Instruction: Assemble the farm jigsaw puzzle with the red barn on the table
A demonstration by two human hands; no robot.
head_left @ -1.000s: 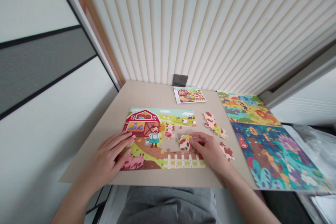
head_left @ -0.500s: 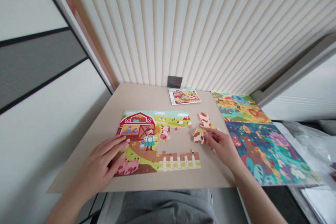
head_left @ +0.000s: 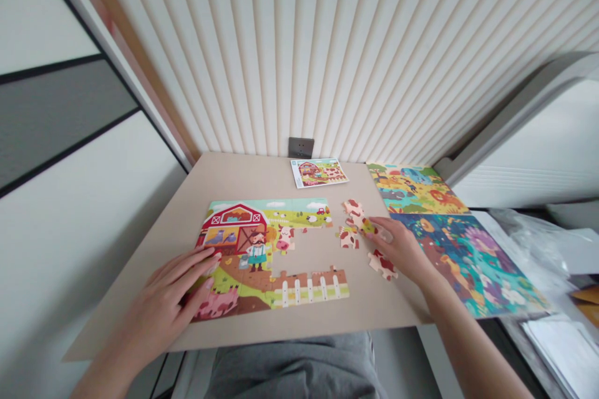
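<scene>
A farm jigsaw puzzle point(head_left: 234, 268), partly put together, lies on the table with a gap in its right half. My left hand point(head_left: 175, 293) rests flat on its left edge, fingers stretched out. To the right of the gap are loose puzzle pieces with brown-and-white cow patches: an upper piece point(head_left: 354, 212), a middle piece point(head_left: 347, 237) and a lower piece point(head_left: 382, 265). My right hand point(head_left: 400, 249) has its fingertips closed on a yellow-green puzzle piece point(head_left: 369, 226) beside the upper one. The fingers partly cover that piece.
A small reference picture card point(head_left: 319, 173) of the farm scene lies at the back of the table point(head_left: 182, 212). On the right are a savanna puzzle point(head_left: 416, 190) and a dark blue forest puzzle point(head_left: 463, 262). A wall socket point(head_left: 301, 148) sits behind the card.
My right hand has left the middle cow-patch piece on the table and shifted to the yellow-green piece. The lower piece is now uncovered. My left hand stays on the puzzle; the camera view has shifted slightly.
</scene>
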